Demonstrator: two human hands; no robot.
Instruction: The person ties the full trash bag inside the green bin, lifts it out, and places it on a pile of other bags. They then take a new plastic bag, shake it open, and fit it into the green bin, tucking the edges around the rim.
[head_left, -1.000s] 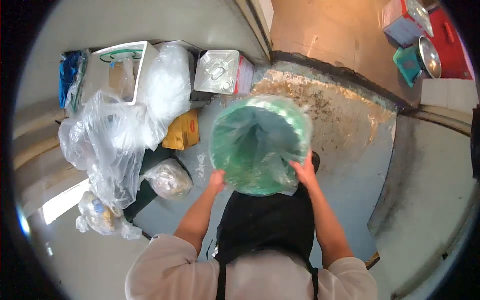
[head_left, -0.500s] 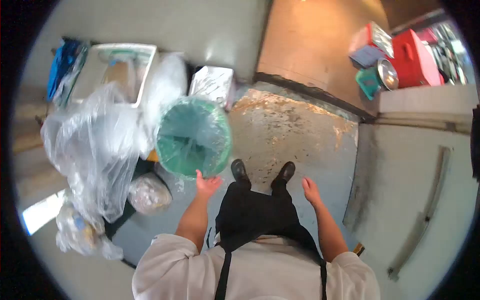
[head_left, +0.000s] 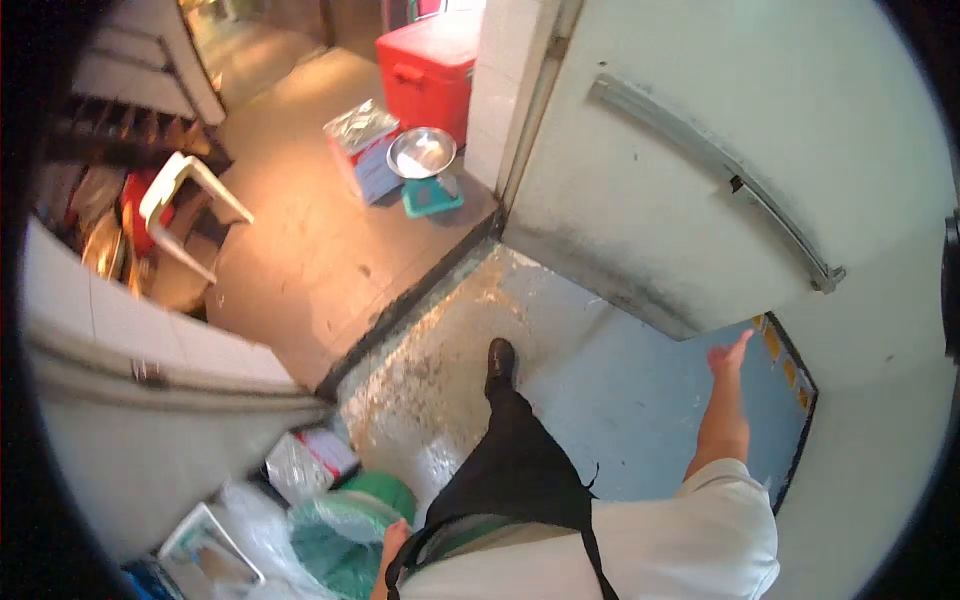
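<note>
My right hand (head_left: 730, 355) is stretched out to the right, open, its fingers apart and holding nothing. It is nearest the lower corner of a large pale door (head_left: 660, 200) with a long metal bar across it. My left hand (head_left: 397, 532) is low beside my apron, overlapping the edge of a green bin (head_left: 385, 492) lined with a clear plastic bag (head_left: 310, 515). Its fingers are small and blurred here, and I cannot tell how they are bent. One dark shoe (head_left: 501, 362) shows on the worn floor.
A raised step (head_left: 400, 310) leads to a tan floor with a red cooler (head_left: 430, 75), a foil-topped box (head_left: 362, 130), a teal scale with a metal bowl (head_left: 422, 153) and a white stool (head_left: 178, 195). Beside the bin sit a carton (head_left: 325, 453) and a white tray (head_left: 190, 530).
My view has turned right, so the bin and bags now lie at the lower left and the door is ahead. My right arm has reached outward; its hand has opened.
</note>
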